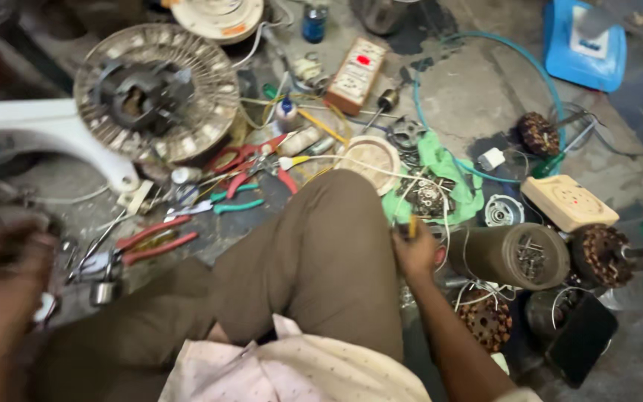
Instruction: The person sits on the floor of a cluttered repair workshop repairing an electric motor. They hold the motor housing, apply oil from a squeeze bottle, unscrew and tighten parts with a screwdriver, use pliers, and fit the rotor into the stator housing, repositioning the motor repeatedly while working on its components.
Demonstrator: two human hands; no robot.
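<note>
Head view: a brown jar (513, 256) lies on its side, screws showing in its open mouth. Just left of the jar, the right hand (416, 253) is closed on a small yellow-tipped tool (412, 225). Far left of the jar, the left hand (1, 275) is blurred; I cannot tell its fingers.

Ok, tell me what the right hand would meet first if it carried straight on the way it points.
The right hand points up-frame, away from the body. First in that line looks like the crumpled green cloth holding a dark round metal part, though depth is unclear.
</note>
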